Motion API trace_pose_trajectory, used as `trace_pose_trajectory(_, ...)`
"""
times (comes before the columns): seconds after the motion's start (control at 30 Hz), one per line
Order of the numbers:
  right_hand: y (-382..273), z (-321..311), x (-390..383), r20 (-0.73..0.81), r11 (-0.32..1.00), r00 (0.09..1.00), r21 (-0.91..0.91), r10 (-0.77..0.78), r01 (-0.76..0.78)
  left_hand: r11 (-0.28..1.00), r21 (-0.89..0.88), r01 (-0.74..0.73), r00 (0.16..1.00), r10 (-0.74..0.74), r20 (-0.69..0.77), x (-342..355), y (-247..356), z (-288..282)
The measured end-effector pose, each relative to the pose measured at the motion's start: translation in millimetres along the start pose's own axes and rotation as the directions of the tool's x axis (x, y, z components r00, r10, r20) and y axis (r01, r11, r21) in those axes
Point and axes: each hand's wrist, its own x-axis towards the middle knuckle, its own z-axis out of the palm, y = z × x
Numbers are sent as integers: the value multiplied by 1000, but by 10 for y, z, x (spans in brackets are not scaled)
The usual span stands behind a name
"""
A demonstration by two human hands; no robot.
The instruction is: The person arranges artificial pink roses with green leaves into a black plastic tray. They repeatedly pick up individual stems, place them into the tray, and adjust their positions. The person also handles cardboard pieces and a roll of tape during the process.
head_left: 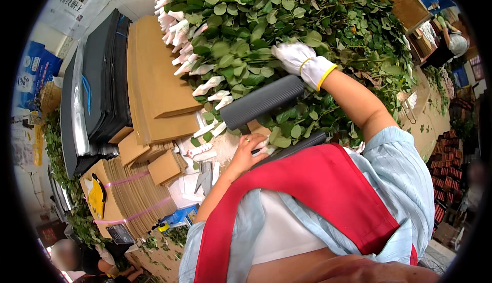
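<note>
White-gloved, the right hand (296, 60) reaches into green leafy stems (256, 34); the bare left hand (247, 153) curls over a half-hidden pale piece (261, 144), probably steadying it beside a dark-grey ribbed roll (263, 101) toward the worktop's (224, 144) near edge. I cannot tell either grip.

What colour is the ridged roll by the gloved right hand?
The ridged roll is dark grey, clearest in the head view.

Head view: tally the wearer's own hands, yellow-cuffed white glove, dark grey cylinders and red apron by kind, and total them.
Own hands: 2 (left hand, right hand)
White glove: 1
Dark grey cylinders: 2 (upper cylinder, lower cylinder)
Red apron: 1
Total: 6
</note>
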Motion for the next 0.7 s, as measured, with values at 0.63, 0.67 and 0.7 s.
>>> trace_pose_trajectory(0.63,375,63,-182,257,979,945,-91,202,-184,1000,-23,2,1000,-2,-11,28,31,-51)
trace_pose_trajectory(0.67,387,-71,-129,90,979,975,-28,201,-200,999,-42,6,1000,-6,-1,26,17,-46)
trace_pose_trajectory(0.7,375,-209,-73,-184,978,961,64,206,-198,1000,-30,-8,1000,8,10,28,4,-44)
